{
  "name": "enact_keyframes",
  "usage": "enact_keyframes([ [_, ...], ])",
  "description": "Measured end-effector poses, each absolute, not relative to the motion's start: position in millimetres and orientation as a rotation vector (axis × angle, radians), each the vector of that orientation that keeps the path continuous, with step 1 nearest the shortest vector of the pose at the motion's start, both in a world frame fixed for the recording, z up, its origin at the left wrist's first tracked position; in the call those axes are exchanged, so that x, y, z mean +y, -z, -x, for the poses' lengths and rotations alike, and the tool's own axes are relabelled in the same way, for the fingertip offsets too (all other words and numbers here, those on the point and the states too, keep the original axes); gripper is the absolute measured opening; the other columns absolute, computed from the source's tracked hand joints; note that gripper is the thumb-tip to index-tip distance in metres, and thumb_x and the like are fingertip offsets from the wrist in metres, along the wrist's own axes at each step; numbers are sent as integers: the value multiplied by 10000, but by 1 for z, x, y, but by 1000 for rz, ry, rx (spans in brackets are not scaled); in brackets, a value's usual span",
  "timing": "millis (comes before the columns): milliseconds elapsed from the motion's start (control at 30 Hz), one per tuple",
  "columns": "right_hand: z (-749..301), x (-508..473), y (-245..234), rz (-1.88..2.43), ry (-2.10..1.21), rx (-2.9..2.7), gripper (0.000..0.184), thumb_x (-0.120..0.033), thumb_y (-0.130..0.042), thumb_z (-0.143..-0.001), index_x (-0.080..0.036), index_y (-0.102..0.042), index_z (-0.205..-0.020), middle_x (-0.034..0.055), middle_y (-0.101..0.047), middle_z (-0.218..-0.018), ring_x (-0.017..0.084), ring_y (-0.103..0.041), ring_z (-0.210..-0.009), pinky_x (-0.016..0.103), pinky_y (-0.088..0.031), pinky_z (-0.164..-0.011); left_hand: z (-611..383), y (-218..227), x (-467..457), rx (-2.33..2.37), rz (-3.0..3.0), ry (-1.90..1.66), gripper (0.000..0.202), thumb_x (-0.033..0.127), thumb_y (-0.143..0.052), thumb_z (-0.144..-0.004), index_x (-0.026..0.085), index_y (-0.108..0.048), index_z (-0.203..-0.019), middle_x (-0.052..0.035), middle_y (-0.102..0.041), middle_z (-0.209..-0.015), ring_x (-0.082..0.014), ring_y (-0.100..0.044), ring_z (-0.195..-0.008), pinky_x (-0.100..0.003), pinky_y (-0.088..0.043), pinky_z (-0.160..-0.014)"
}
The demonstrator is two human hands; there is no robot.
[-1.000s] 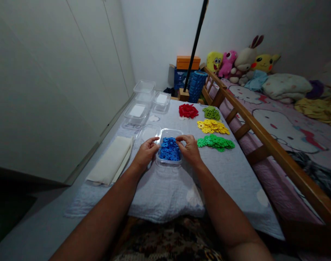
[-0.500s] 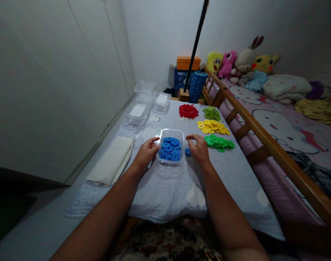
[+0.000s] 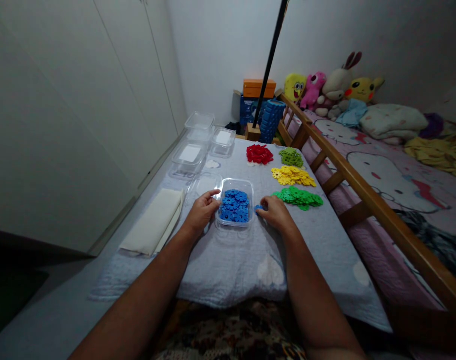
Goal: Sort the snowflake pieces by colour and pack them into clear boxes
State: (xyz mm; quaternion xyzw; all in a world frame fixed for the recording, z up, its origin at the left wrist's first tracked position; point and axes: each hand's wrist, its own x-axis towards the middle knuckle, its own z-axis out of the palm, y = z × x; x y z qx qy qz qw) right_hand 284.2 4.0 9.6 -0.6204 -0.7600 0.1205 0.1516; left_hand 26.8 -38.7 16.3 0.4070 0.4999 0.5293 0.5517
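Observation:
A clear plastic container [image 3: 237, 225] stands on the cloth in front of me, with a heap of blue flower-shaped plastic pieces [image 3: 234, 206] inside. At its left side is my left hand [image 3: 202, 214], thumb and forefinger apart, the tips against or very near the rim. Right of the container, my right hand [image 3: 276, 214] is closed, its thumb and fingertips on a blue flower-shaped piece [image 3: 258, 208] low over the cloth. The hand partly hides that piece. Just beyond my right hand lies a pile of green flower-shaped pieces [image 3: 301, 197].
Yellow [image 3: 293, 176], light green [image 3: 291, 157] and red [image 3: 260, 154] piles lie farther back. Clear containers with white labels [image 3: 189, 154] stand at the back left, near a clear lid [image 3: 203, 184]. A folded cream cloth [image 3: 153, 222] lies left. A wooden bed rail [image 3: 363, 210] borders the right side.
My right hand has moved down from beside the container's rim, and its fingers have closed on the loose blue piece. My left hand and the container have stayed in place.

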Motion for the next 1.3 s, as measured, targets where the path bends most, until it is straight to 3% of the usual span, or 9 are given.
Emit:
enact_keyframes([
  [267,-286,6,-12,1704,-691,-1952,136,-197,-679,-725,-211,-546,-703,-27,-575,-694,149,-523,-681,264,-342,-636,-25,-10,-37,1166,-954,-1251,633,401,-772,-682,125,-615,-1229,93,-481,-611,-56,-382,-455,-196,-267,-443],
  [500,-283,8,-20,1542,-644,-1596,145,-316,-657,-728,-218,-561,-681,-30,-545,-619,152,-502,-603,284,-357,-602,-25,-7,-36,1161,-962,-1263,590,363,-761,-696,132,-629,-1223,85,-494,-622,-56,-407,-465,-188,-289,-452],
  [633,-277,6,-21,1350,-706,-1391,189,-389,-653,-762,-215,-582,-783,-16,-589,-701,165,-564,-654,295,-428,-641,-24,-2,-34,1142,-943,-1270,582,369,-764,-704,143,-625,-1222,82,-508,-631,-60,-424,-463,-190,-309,-453],
  [800,-260,-2,-27,1215,-601,-1468,139,-347,-648,-815,-220,-596,-794,-8,-612,-758,177,-586,-748,315,-461,-743,-25,1,-34,1115,-928,-1274,594,377,-779,-697,144,-621,-1219,72,-533,-653,-69,-467,-485,-194,-340,-465],
  [1000,-246,-4,-28,1180,-334,-1750,46,-242,-655,-840,-240,-653,-794,39,-665,-935,241,-583,-989,405,-423,-939,-27,-2,-35,1125,-923,-1256,601,383,-775,-696,148,-614,-1225,78,-522,-652,-68,-463,-488,-196,-344,-476],
  [1300,-234,0,-27,1333,-260,-1899,96,-196,-694,-844,-266,-759,-838,69,-661,-1110,291,-496,-1140,469,-356,-1002,-29,-9,-37,1147,-920,-1248,616,365,-769,-690,139,-612,-1241,85,-503,-636,-62,-425,-474,-192,-331,-462],
])
